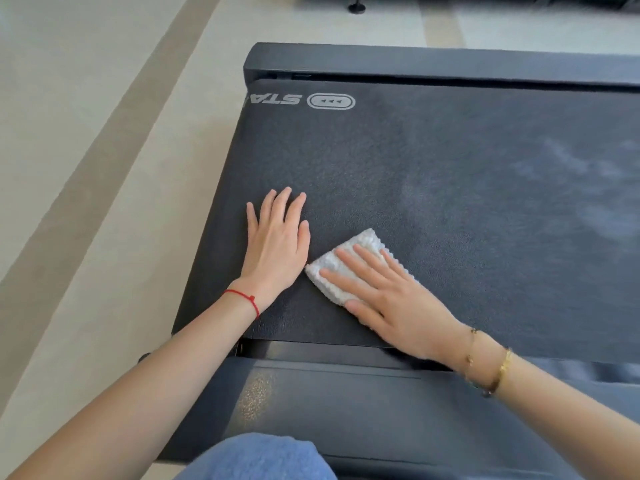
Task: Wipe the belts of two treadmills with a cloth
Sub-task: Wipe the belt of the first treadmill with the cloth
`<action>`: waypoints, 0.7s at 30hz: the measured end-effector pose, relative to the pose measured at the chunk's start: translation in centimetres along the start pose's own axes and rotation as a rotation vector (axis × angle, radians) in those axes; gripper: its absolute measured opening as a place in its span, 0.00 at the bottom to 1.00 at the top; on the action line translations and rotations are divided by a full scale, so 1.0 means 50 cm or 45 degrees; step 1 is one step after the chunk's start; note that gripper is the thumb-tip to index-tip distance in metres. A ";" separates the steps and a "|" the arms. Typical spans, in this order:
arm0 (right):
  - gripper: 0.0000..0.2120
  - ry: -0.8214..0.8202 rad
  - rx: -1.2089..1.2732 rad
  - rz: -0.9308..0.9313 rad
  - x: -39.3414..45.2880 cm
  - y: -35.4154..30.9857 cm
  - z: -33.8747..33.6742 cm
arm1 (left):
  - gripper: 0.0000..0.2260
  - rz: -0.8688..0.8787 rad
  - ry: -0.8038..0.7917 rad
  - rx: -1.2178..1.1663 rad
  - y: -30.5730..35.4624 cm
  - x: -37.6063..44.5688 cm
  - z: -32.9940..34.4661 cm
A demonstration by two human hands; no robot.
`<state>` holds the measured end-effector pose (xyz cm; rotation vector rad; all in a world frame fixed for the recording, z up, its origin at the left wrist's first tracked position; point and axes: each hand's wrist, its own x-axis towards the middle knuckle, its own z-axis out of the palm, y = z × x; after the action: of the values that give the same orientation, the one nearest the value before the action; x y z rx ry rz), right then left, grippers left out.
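A person's right hand (388, 299) presses a folded white cloth (349, 265) flat against the dark treadmill belt (450, 161), fingers straight and spread over the fabric, just at 3 o'clock of the left hand (277, 237). The left hand lies palm-down on the belt, fingers extended, holding nothing. A pale hazy patch (571, 174) marks the belt toward 2 o'clock.

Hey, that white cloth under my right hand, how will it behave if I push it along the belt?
The white cloth looks soft and folded, so it would probably bunch rather than slide stiffly. The belt looks textured, likely adding drag. The flat right hand should steady it.
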<state>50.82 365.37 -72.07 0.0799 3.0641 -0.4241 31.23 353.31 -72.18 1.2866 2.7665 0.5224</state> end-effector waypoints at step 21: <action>0.24 0.085 -0.061 0.140 -0.020 0.121 -0.031 | 0.22 0.151 -0.041 0.109 0.091 0.119 0.051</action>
<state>52.11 371.54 -72.16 0.2644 3.1138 -0.3484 31.15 361.24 -72.51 1.4703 2.7269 0.3900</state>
